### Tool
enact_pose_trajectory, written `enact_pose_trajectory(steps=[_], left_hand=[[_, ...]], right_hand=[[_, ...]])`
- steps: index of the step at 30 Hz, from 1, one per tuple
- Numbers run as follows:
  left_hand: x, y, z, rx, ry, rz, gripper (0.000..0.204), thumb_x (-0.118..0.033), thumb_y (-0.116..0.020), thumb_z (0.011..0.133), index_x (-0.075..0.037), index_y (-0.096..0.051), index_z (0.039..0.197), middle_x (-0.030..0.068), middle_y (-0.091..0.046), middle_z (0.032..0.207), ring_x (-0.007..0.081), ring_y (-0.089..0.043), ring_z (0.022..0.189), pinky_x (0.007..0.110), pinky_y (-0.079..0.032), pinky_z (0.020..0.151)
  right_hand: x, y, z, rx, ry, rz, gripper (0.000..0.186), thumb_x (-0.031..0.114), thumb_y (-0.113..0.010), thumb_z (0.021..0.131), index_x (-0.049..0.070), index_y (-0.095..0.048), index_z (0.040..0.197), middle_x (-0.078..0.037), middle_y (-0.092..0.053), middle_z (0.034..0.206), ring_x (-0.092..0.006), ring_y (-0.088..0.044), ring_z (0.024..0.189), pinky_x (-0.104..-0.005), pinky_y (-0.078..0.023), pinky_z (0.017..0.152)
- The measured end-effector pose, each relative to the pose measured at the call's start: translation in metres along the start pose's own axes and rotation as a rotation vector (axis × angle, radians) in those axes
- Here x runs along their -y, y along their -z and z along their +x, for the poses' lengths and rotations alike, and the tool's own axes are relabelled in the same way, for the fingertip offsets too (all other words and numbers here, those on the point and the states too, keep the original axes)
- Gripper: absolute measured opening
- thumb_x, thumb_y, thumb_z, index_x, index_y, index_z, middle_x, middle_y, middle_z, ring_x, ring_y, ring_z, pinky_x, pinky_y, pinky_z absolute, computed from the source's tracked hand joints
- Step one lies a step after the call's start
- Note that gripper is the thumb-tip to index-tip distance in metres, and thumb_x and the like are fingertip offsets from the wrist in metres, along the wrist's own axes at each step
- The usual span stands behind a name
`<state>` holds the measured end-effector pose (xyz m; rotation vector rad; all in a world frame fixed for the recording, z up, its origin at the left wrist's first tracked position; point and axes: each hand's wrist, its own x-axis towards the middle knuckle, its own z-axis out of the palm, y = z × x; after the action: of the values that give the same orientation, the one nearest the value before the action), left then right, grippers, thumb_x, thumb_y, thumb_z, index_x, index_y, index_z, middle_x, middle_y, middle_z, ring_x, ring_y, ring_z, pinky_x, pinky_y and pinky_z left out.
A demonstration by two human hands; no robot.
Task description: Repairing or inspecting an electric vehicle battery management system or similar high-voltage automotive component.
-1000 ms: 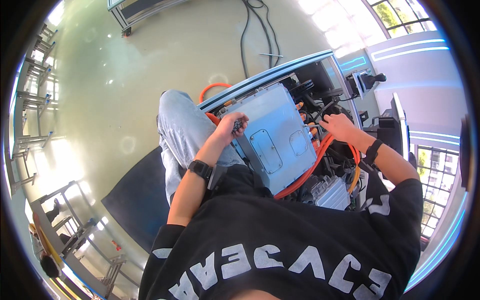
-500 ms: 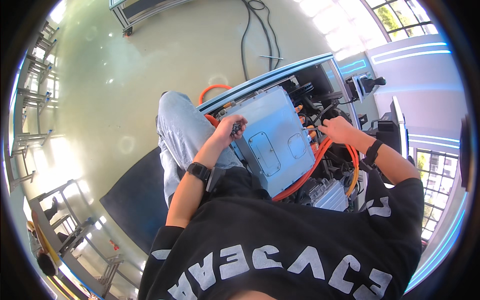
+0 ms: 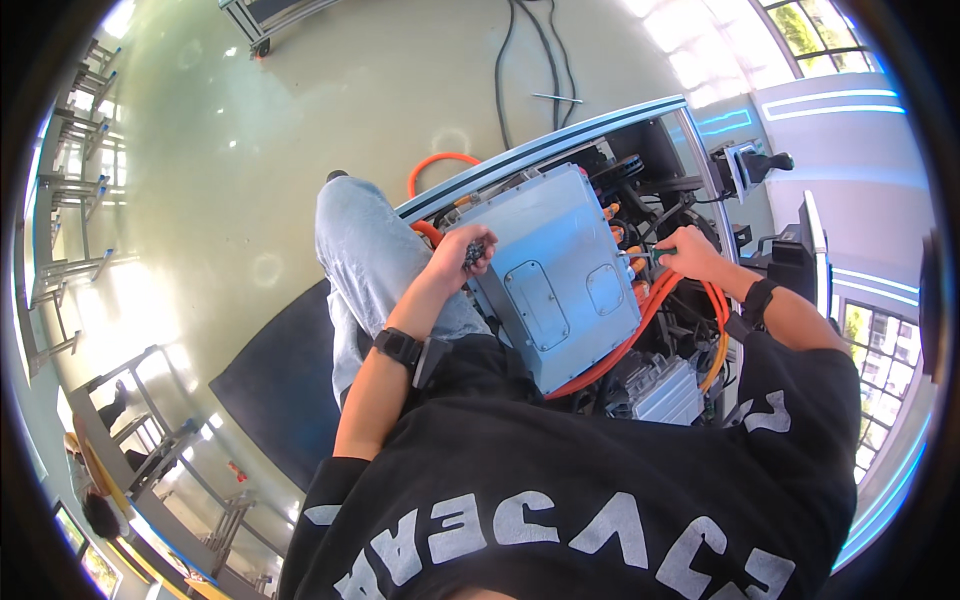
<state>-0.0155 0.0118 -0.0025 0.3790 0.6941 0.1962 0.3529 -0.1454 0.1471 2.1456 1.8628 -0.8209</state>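
Note:
A large grey metal box (image 3: 545, 235) with bolted cover plates lies in a metal frame in front of me. My left hand (image 3: 458, 262) is over its left edge, fingers curled around a cluster of small dark pieces (image 3: 474, 252), too small to name surely; they look like screws. At the box's right side, my right hand (image 3: 693, 254) grips a screwdriver (image 3: 662, 256) with a dark green handle. Its thin metal shaft points left toward the orange connectors (image 3: 636, 263) on the box's side. Whether the tip touches a fastener cannot be made out.
Thick orange cables (image 3: 628, 340) loop along the box's right and near sides. A finned silver unit (image 3: 668, 392) sits lower right. The frame's rail (image 3: 560, 140) runs along the far side. A gear-lever unit (image 3: 752, 166) and a screen (image 3: 812, 250) stand at right.
My right hand has moved slightly right relative to the box, and more of the screwdriver's handle shows. My left hand keeps its hold. The whole view has shifted a little.

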Motion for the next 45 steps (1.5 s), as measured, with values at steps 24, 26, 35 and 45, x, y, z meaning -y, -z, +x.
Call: enact_pose_trajectory(steps=[24, 26, 35, 45], left_hand=[[-0.001, -0.012, -0.004, 0.003, 0.009, 0.088, 0.030, -0.013, -0.041, 0.086, 0.006, -0.055, 0.104, 0.0200, -0.062, 0.091, 0.0162, -0.055, 0.070, 0.024, -0.046, 0.055], [-0.002, -0.003, -0.002, 0.000, 0.023, 0.079, 0.031, -0.014, -0.040, 0.086, 0.006, -0.055, 0.104, 0.0199, -0.063, 0.092, 0.0176, -0.056, 0.070, 0.026, -0.047, 0.057], [0.004, -0.002, 0.002, 0.013, 0.048, 0.110, 0.033, -0.010, -0.040, 0.084, 0.005, -0.057, 0.107, 0.0191, -0.064, 0.101, 0.0264, -0.062, 0.090, 0.037, -0.050, 0.077], [0.001, -0.005, -0.005, 0.073, 0.038, 0.077, 0.031, -0.012, -0.043, 0.089, 0.007, -0.056, 0.110, 0.0210, -0.061, 0.106, 0.0289, -0.061, 0.098, 0.035, -0.053, 0.084]], right_hand=[[0.142, -0.062, -0.019, 0.232, -0.190, 1.199, 0.034, 0.025, -0.052, 0.093, 0.002, -0.058, 0.117, -0.002, -0.061, 0.078, -0.0080, -0.054, 0.055, -0.0228, -0.042, 0.051], [0.176, -0.090, -0.029, 0.238, -0.117, 1.396, 0.033, 0.024, -0.051, 0.093, 0.001, -0.058, 0.116, -0.002, -0.061, 0.081, -0.0087, -0.054, 0.057, -0.0228, -0.042, 0.053], [0.197, -0.135, -0.035, 0.000, -0.241, 1.511, 0.032, 0.019, -0.050, 0.092, -0.002, -0.058, 0.114, -0.003, -0.059, 0.077, -0.0078, -0.051, 0.055, -0.0221, -0.039, 0.052], [0.190, -0.131, -0.039, -0.192, -0.319, 1.549, 0.029, 0.017, -0.051, 0.091, -0.003, -0.060, 0.110, -0.003, -0.059, 0.074, -0.0076, -0.049, 0.053, -0.0226, -0.035, 0.049]])
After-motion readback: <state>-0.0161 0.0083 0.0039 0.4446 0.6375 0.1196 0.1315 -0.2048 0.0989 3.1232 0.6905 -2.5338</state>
